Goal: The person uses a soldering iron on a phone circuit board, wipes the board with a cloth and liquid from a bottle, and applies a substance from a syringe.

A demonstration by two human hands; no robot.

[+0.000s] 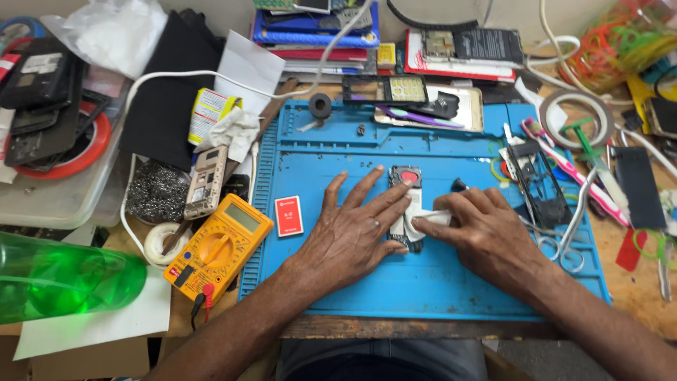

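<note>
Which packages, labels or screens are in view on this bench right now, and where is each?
Multimeter: left edge of the blue mat, orange-yellow, small grey screen.
Small red card box: on the mat, beside the left hand, white label.
Yellow-white carton: upper left, tilted.
Yellow box: top centre, small.

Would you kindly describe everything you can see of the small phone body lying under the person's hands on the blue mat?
The phone body lies flat and lengthwise on the blue work mat, opened up, with a dark frame and a red part showing at its far end. The left hand presses on it from the left, fingers spread. The right hand holds a folded white cloth against its lower right side. Most of its middle is hidden by fingers and cloth.
</note>
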